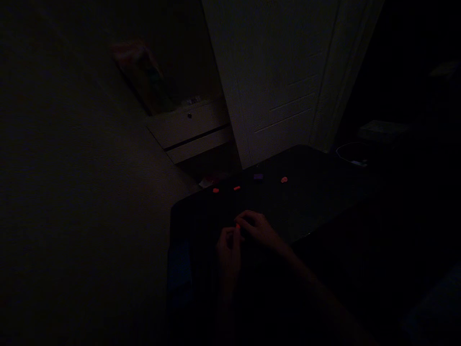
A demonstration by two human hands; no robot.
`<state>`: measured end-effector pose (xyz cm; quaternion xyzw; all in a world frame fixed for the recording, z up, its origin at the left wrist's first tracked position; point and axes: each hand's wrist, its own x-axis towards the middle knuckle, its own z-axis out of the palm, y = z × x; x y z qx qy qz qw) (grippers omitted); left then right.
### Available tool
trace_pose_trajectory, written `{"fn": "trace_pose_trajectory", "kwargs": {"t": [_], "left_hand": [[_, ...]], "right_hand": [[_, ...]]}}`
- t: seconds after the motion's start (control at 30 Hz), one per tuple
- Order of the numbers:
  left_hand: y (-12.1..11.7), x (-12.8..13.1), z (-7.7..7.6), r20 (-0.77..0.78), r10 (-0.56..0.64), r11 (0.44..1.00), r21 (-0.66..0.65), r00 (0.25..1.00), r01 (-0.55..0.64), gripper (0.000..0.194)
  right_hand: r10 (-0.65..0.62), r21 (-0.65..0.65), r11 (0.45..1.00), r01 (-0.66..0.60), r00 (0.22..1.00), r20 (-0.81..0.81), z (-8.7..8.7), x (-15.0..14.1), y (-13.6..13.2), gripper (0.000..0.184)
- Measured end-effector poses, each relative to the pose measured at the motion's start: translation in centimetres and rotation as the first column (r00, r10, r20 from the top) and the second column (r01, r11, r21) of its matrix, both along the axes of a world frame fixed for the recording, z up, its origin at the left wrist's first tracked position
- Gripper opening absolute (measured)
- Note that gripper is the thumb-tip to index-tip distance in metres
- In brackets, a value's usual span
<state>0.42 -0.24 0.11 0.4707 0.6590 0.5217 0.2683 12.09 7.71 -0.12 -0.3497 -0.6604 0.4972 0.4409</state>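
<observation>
Over the near part of a dark table [306, 192], my two hands meet at a small bright orange piece [238, 225], too dim to name more closely. My left hand [228, 242] is closed, its thumb and fingers pinched at the piece from below. From the right, my right hand [256, 225] curls its thumb and index finger against the same piece. Farther back lie an orange lump [215, 191], a short orange stick [236, 188], a purple block [258, 177] and another rounded orange lump [284, 179].
A bluish flat object [180, 264] lies at the table's left edge. White drawers [198, 126] and a pale door [277, 81] stand behind the table. At the far right are a white cable [356, 163] and a pale box [383, 129]. The room is very dark.
</observation>
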Motion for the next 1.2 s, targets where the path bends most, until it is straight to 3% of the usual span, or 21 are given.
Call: {"fn": "trace_pose_trajectory", "kwargs": {"t": [0.33, 1.2], "left_hand": [[-0.08, -0.2, -0.01, -0.048, -0.013, 1.0, 0.014, 0.999, 0.013, 0.04], [0.23, 0.01, -0.1, 0.104, 0.073, 0.997, 0.03, 0.992, -0.076, 0.043]], "right_hand": [[-0.006, 0.014, 1.0, 0.006, 1.0, 0.004, 0.03, 0.02, 0.08, 0.014], [0.02, -0.024, 0.999, -0.021, 0.999, -0.026, 0.23, 0.01, -0.08, 0.015]]}}
